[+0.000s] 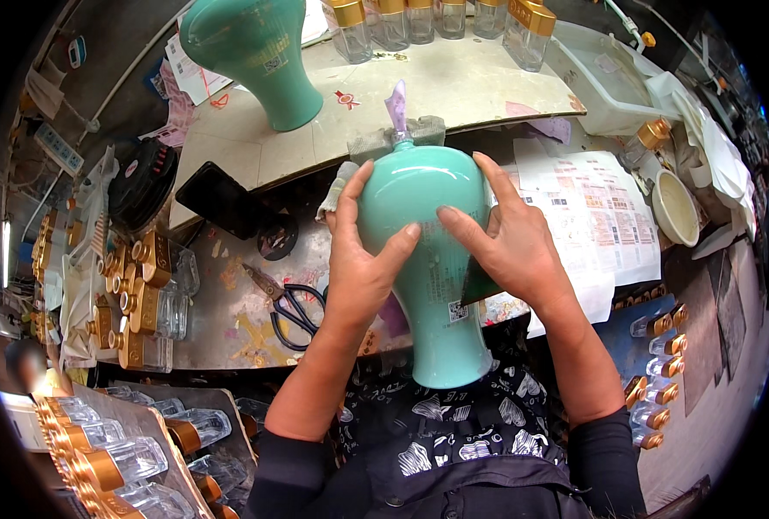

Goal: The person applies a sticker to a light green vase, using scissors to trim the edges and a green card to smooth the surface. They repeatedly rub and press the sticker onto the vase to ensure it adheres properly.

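Observation:
A glossy mint-green ceramic bottle (pixel 419 186) lies in front of me, its foot toward my lap and its narrow neck pointing away. A crumpled purple piece (pixel 397 105) sticks up at the mouth. My left hand (pixel 358 229) grips the bottle's left shoulder, thumb on the face. From the other side my right hand (pixel 506 229) holds it, thumb also on the face, near faint printed marks. A dark green triangular piece (pixel 480 284) shows beneath the right palm; whether the hand holds it I cannot tell. Grey cloth (pixel 343 186) lies by the left fingers.
Another green bottle (pixel 272 69) stands upside down on the raised board (pixel 358 95). Black-handled scissors (pixel 289 307) and a phone (pixel 217 199) lie left. Printed sheets (pixel 605 216) and a white bowl (pixel 675 208) are at right. Gold-capped glass bottles (pixel 155 285) crowd both sides.

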`<action>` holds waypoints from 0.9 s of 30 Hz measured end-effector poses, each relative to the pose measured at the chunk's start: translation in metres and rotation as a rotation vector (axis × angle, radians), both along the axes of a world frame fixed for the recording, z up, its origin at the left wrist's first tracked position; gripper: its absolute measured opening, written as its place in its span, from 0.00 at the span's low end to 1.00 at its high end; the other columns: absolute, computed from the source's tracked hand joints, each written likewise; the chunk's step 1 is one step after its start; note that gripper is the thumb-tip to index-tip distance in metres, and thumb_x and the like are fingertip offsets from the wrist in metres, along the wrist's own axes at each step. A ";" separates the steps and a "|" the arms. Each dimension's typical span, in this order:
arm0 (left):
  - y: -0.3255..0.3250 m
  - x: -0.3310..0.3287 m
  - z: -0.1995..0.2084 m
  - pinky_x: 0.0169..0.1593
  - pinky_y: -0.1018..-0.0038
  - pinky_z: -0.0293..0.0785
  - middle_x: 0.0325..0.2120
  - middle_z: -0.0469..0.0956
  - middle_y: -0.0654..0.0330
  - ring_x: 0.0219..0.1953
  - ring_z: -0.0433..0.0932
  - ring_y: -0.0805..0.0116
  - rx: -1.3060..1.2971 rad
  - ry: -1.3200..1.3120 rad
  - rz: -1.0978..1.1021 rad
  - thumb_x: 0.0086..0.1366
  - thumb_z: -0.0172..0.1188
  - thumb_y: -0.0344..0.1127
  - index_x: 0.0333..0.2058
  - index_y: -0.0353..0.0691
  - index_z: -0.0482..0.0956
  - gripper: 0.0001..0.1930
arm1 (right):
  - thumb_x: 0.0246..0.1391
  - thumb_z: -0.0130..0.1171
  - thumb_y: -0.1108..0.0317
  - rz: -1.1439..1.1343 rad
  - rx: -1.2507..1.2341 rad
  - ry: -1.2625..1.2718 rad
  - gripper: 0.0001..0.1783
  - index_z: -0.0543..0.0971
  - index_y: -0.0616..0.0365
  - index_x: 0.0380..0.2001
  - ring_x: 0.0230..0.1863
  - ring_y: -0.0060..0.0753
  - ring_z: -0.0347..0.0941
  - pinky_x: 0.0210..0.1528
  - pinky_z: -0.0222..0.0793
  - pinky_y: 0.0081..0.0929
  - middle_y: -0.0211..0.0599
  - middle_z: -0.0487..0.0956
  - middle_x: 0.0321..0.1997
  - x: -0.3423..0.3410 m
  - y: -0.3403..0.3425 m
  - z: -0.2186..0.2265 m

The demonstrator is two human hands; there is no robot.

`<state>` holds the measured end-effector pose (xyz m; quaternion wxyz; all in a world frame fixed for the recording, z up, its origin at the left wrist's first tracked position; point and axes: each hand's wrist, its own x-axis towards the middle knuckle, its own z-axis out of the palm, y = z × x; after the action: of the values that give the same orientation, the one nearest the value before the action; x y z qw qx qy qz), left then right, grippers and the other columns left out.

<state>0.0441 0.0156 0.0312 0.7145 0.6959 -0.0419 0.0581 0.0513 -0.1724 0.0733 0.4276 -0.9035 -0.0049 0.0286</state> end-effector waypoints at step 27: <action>-0.005 0.000 0.005 0.63 0.66 0.68 0.60 0.66 0.51 0.60 0.70 0.62 -0.006 0.036 0.021 0.58 0.71 0.31 0.68 0.38 0.56 0.42 | 0.51 0.66 0.39 0.022 0.069 0.058 0.53 0.59 0.62 0.70 0.50 0.61 0.80 0.52 0.74 0.43 0.67 0.81 0.44 0.001 -0.005 -0.010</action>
<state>0.0442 0.0109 0.0358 0.7166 0.6952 -0.0217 0.0530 0.0521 -0.1777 0.0636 0.4582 -0.8869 -0.0034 0.0592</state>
